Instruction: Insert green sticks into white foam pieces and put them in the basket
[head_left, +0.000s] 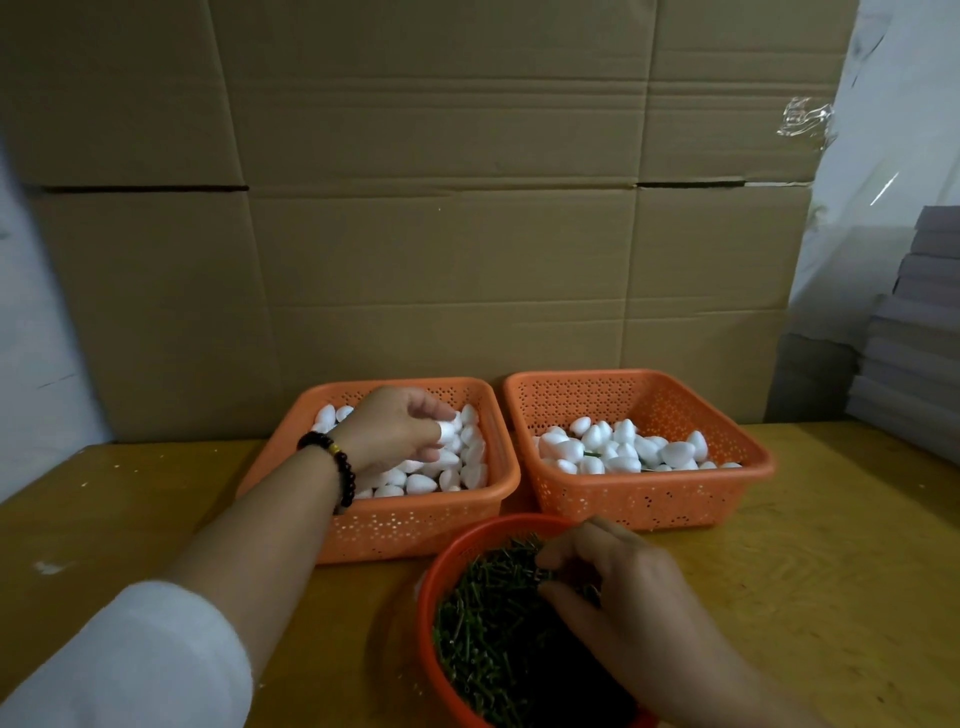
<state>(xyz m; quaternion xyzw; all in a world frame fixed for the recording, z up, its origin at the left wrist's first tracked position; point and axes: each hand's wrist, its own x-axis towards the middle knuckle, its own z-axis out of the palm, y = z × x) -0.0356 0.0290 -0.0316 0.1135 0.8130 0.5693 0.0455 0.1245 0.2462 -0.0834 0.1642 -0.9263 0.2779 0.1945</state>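
Nearest us, our right hand (618, 587) pinches at green sticks (493, 618) in the round bowl (431, 587); whether it holds one is hidden. Our left hand (395, 428) grips a foam piece (447, 432) over the left basket (415, 525). Next we must join them, then drop them in the right basket (649, 501).

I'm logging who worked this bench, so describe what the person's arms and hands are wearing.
The left hand is bare, with a bracelet of dark round beads and one yellow bead at the wrist. A white fabric sleeve is pushed up, leaving the forearm bare. The right hand is bare, with no ring, glove or sleeve in view.
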